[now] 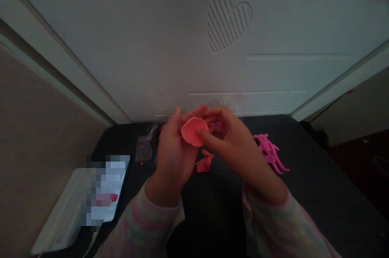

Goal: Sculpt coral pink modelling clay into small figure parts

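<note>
Both my hands are raised together above a dark ribbed mat (310, 177). Between them is a round, cupped salmon-pink petal piece (193, 130). My left hand (173, 156) holds it from the left with the fingers behind it. My right hand (232, 144) pinches its right edge with thumb and fingertips. Below the hands, on the mat, lie small orange-red pieces (204, 163). To the right lies a bright pink plastic frame of parts (270, 152). The light is dim.
A small clear plastic bag (145, 146) lies on the mat to the left. A white sheet or box with blurred print (91, 197) sits at the mat's left edge. A white panel with embossed hearts (227, 15) stands behind the mat.
</note>
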A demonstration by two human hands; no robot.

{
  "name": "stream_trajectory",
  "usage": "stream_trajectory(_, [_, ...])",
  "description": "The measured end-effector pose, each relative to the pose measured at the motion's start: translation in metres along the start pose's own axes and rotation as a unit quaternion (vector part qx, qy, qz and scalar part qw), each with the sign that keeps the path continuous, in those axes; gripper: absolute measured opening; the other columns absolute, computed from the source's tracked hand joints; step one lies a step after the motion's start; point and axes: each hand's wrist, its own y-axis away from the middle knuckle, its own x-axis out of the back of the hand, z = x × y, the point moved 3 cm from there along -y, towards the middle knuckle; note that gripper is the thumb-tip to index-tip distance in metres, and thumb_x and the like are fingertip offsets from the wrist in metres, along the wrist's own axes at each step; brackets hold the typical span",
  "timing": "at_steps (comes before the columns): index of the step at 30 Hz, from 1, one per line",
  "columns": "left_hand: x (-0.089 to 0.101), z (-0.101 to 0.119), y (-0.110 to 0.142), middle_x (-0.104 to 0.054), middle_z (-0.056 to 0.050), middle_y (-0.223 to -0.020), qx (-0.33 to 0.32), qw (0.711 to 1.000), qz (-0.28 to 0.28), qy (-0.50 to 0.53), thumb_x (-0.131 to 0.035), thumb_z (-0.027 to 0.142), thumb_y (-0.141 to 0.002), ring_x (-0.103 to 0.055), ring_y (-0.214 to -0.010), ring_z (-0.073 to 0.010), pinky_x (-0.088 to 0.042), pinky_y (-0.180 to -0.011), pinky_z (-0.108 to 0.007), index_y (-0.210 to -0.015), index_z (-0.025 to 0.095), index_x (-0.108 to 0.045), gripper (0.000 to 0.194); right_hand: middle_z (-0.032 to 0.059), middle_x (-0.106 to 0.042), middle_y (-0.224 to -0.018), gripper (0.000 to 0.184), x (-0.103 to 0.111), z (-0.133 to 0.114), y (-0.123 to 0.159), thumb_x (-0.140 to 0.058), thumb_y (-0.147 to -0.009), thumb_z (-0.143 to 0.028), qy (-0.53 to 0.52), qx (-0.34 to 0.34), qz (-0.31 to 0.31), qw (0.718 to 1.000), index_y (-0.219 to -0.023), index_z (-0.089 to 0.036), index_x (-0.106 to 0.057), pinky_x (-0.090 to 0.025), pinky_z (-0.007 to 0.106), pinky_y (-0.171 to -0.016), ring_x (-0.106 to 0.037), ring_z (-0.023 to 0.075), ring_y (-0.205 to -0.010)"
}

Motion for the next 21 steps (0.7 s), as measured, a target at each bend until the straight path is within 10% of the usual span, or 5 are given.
stream_trajectory(10, [0.011,-0.009,-0.009,-0.065,-0.004,-0.067,0.067,0.980,0.114,0.147,-0.033,0.027,-0.083,-0.065,-0.079,-0.0150,-0.050,-0.084,-0.030,-0.062,0.019,-0.053,0.030,0.0066,-0.062,-0.103,0.016,0.003,-0.024,0.013,-0.055,-0.079,-0.019,0.279,0.232,-0.027,0.931,-0.094,-0.018,-0.061,-0.039,0.036,-0.088,-0.054,0.0191,-0.100])
stream_trajectory(15, [0.010,-0.002,-0.006,-0.064,-0.004,-0.065,0.036,0.993,0.103,0.035,-0.031,0.029,-0.082,-0.064,-0.070,-0.0142,-0.052,-0.078,-0.030,-0.059,0.019,-0.052,0.033,0.0060,-0.064,-0.103,0.019,-0.010,-0.029,0.021,-0.049,-0.081,-0.015,0.333,0.264,-0.064,0.903,-0.095,-0.017,-0.061,-0.032,0.039,-0.088,-0.054,0.0194,-0.099])
stream_trajectory(21, [0.009,0.006,0.003,-0.067,-0.001,-0.072,-0.129,0.976,0.070,-0.161,-0.036,0.025,-0.082,-0.063,-0.072,-0.0141,-0.052,-0.072,-0.027,-0.066,0.021,-0.060,0.029,0.0042,-0.064,-0.090,0.021,-0.007,-0.030,0.024,-0.042,-0.078,-0.008,0.277,0.203,-0.061,0.937,-0.087,-0.018,-0.059,-0.038,0.031,-0.075,-0.056,0.0171,-0.084])
